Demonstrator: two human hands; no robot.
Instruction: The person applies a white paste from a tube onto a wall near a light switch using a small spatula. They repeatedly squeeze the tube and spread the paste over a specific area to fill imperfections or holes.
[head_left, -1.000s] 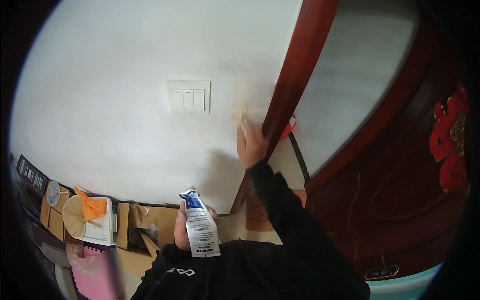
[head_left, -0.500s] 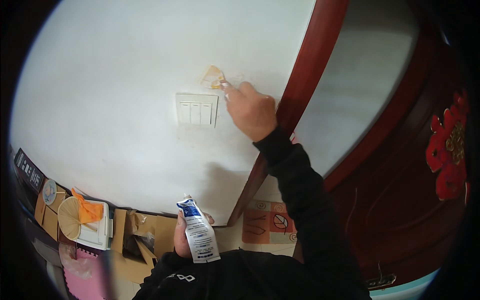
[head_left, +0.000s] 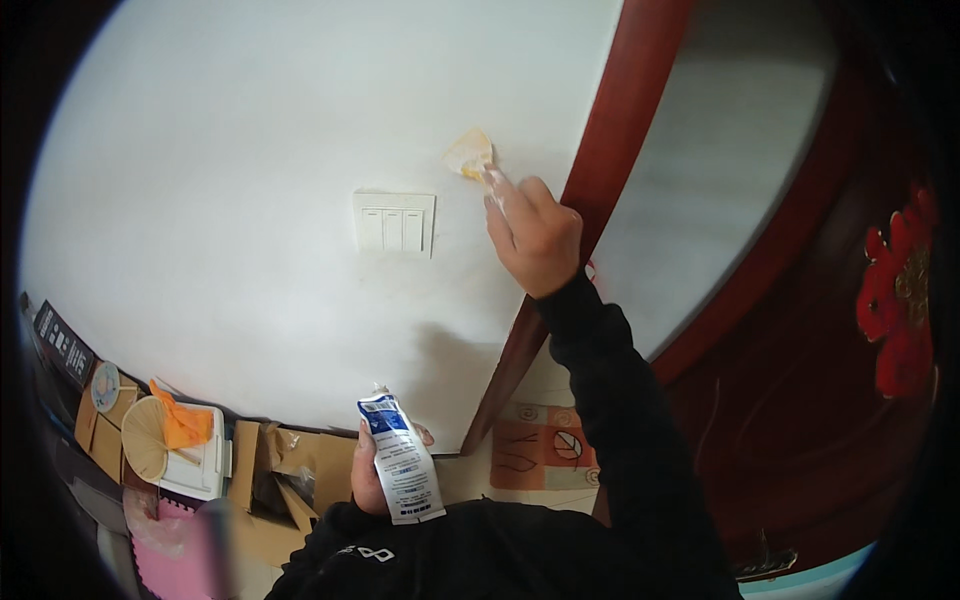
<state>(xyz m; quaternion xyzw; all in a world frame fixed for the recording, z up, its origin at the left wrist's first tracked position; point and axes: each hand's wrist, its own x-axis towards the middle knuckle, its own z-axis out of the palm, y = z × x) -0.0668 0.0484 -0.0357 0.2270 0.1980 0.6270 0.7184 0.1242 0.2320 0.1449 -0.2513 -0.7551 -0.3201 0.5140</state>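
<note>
My right hand (head_left: 541, 236) is closed round the handle of a small scraper (head_left: 470, 155), its pale yellowish blade flat against the white wall (head_left: 240, 130). Whitish paste smears the blade and my forefinger. The blade sits above and right of a white three-rocker light switch (head_left: 395, 225), not touching it. Low in front of my body, my left hand (head_left: 368, 470) grips a white and blue squeeze tube (head_left: 405, 462), nozzle upward. My fingers wrap behind the tube and are partly hidden by it.
A dark red door frame (head_left: 625, 120) stands right of my right hand, beside a dark red door (head_left: 800, 420) with a red flower decoration (head_left: 900, 300). Lower left are an open cardboard box (head_left: 265, 500), a white bin (head_left: 195, 470), a round fan (head_left: 146, 440) and an orange cloth (head_left: 182, 415). A patterned mat (head_left: 540, 445) lies by the doorway.
My right hand has moved the scraper rightward along the wall, away from the switch and toward the door frame. My left hand still holds the tube in nearly the same place.
</note>
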